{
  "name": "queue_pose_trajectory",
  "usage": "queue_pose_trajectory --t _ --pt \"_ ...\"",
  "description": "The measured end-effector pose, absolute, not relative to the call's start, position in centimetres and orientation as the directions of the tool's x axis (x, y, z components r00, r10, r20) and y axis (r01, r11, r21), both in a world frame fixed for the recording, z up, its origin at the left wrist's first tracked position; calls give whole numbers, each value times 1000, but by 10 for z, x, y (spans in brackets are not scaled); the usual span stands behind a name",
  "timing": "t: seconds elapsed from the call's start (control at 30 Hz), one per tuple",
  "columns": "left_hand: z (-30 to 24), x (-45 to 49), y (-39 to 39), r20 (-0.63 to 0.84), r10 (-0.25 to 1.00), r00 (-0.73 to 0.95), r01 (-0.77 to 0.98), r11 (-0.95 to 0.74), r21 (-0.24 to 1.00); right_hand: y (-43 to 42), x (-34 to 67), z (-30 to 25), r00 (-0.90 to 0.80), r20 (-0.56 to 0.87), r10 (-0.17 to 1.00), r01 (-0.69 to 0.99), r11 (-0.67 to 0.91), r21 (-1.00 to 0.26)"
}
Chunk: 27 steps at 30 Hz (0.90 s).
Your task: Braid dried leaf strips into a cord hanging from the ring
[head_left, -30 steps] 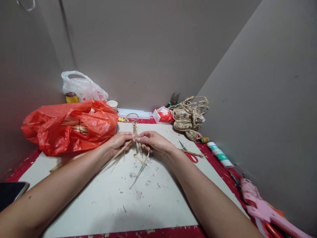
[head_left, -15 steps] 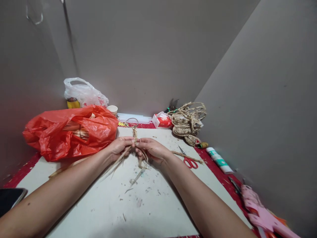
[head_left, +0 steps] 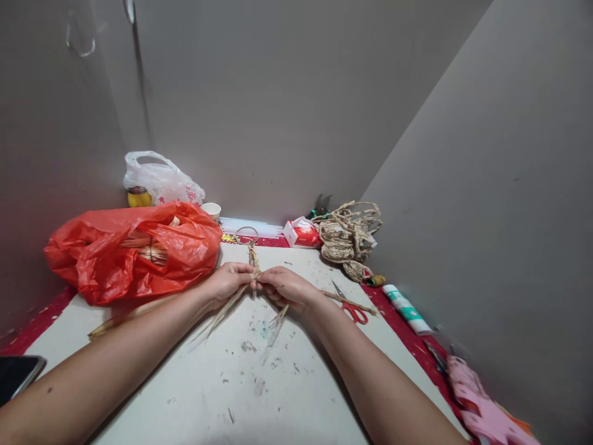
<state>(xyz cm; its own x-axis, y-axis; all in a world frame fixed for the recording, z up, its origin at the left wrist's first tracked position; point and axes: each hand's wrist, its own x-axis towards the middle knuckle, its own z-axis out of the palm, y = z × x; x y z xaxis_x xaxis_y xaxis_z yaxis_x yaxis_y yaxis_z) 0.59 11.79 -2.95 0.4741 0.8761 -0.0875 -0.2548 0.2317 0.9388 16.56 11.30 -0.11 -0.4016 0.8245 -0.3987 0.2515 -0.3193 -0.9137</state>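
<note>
A short braid of dry straw-like strands (head_left: 252,254) runs toward me from a metal ring (head_left: 246,235) at the far side of the white board. My left hand (head_left: 230,282) pinches the near end of the braid, and loose strands trail from it down to the left. Right beside it, my right hand (head_left: 283,285) is closed on strands at the same spot, fingertips almost touching the left ones. Loose ends poke out below the right palm. Which strands lie between which fingers is hidden.
A red plastic bag (head_left: 134,253) with straw bundles sits left. Right lie red-handled scissors (head_left: 354,312), a stick, coiled straw rope (head_left: 345,238), a white-green roll (head_left: 406,309) and a pink glue gun (head_left: 482,402). A tissue pack (head_left: 303,233) and paper cup (head_left: 212,211) stand behind; a phone (head_left: 18,377) lies left.
The strands by my right hand, looped below it before, now lie gathered under the palm and point down. My hands stay together at the braid. The view has shifted slightly.
</note>
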Motion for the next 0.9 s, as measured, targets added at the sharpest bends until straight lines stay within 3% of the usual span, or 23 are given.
queue_pose_trajectory --t 0.37,0.57,0.67,0.77,0.9 --pt "-30 10 116 60 926 373 -45 -47 998 112 163 -10 -446 -352 823 94 -348 -933" --pt "-12 -2 115 -11 860 510 246 -134 960 109 154 -11 -322 -332 887 114 -312 -943" --pt "2 -7 112 -67 863 500 534 -247 809 108 151 -16 -249 -346 904 195 -304 -933" --pt "12 -3 103 -31 917 398 780 -321 537 108 149 -19 -242 -334 911 206 -288 -935" --pt "14 12 82 7 928 373 894 -362 265 105 148 -16 -278 -328 903 49 -328 -944"
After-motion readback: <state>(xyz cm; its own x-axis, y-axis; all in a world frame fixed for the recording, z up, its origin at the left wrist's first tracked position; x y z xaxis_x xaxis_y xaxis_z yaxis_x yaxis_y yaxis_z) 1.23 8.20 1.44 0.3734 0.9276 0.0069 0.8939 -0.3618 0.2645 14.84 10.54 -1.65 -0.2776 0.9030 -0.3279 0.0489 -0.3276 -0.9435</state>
